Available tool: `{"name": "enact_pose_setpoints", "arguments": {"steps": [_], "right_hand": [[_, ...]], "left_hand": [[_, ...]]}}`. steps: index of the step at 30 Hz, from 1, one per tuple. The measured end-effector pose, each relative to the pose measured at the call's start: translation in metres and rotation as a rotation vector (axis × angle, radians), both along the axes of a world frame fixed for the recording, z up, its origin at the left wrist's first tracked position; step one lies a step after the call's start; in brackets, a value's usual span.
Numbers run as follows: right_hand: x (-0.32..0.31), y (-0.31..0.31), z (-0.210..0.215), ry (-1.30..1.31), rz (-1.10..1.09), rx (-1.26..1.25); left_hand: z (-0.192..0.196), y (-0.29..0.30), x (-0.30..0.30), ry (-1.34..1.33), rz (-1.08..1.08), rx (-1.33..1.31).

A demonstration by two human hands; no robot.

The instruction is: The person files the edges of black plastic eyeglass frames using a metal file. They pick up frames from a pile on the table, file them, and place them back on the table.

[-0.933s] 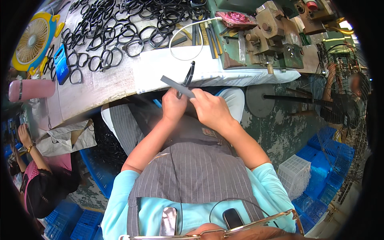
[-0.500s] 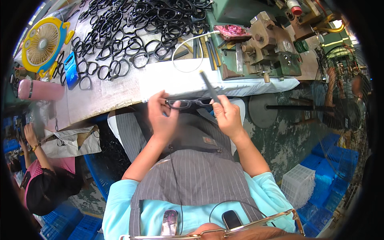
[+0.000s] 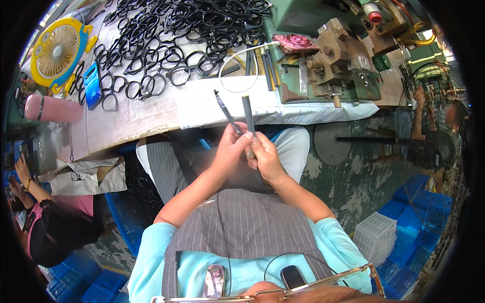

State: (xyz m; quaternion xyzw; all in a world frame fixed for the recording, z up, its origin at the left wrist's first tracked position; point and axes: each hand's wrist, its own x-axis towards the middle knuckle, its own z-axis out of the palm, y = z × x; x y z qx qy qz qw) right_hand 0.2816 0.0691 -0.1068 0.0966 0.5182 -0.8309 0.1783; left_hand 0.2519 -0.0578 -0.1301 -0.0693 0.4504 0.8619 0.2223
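Note:
My left hand (image 3: 231, 150) is closed on a black eyeglass frame (image 3: 223, 107), which is turned nearly edge-on and slants up and to the left past the table's near edge. Beside it, my right hand (image 3: 267, 157) grips a dark, flat file (image 3: 247, 112) that stands almost upright with a pale yellowish tip. Both hands are close together over my lap, and their fingertips meet around the lower part of the file. My fingers hide the lower end of the eyeglass frame.
Many black eyeglass frames (image 3: 166, 50) are heaped on the table. More files (image 3: 270, 68) lie beside a green-based metal machine (image 3: 336, 60) with a pink phone (image 3: 295, 43). Left are a yellow-blue fan (image 3: 58, 50), a pink bottle (image 3: 53, 108) and another person's arm (image 3: 35, 187).
My left hand has moved right, turning the eyeglass frame from level to nearly edge-on and upright. My right hand has shifted left and lower, with the file now steeper.

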Motion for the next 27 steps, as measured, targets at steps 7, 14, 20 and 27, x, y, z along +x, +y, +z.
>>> {"name": "enact_pose_setpoints", "arguments": {"steps": [7,14,20,27], "right_hand": [[-0.015,0.031,0.018,0.329,0.043,0.714],[-0.01,0.025,0.034,0.579,0.192,0.775],[-0.015,0.032,0.033,-0.09,0.323,-0.115],[-0.014,0.034,0.028,-0.209,0.297,-0.388]], "left_hand": [[-0.016,-0.007,-0.003,-0.129,0.077,0.042],[-0.027,-0.013,-0.011,-0.078,0.013,-0.15],[-0.023,-0.01,-0.012,-0.046,0.065,-0.293],[-0.028,-0.011,-0.012,0.002,0.044,-0.326]]}}
